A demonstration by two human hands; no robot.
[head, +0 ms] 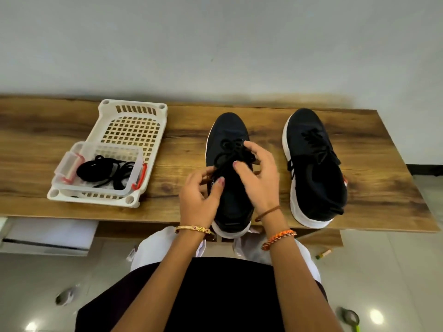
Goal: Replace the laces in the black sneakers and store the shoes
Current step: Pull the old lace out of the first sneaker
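Nearest, both hands work over the near sneaker [231,202], which lies with its heel at the worktop's [383,164] front edge and its toe pointing away. The left hand [199,200] hovers at the left of its tongue, its grip seemingly pinched on a lace end, though the fingertips partly hide what they hold. The right hand [260,180] reaches over the sneaker's right side, its fingers curled onto the black lace [230,152] across the eyelets; how firmly that grip is clamped I cannot tell. To do this step well, I would keep one hand steadying the sneaker's upper while the other draws the lace straight through each eyelet, evening both ends before moving on. To the right of that sneaker, apart from it, stands the second sneaker [314,168], laced. To its left sits a white basket [153,109], and in the basket's near end a clear box [72,161] holds loose black laces [105,171].
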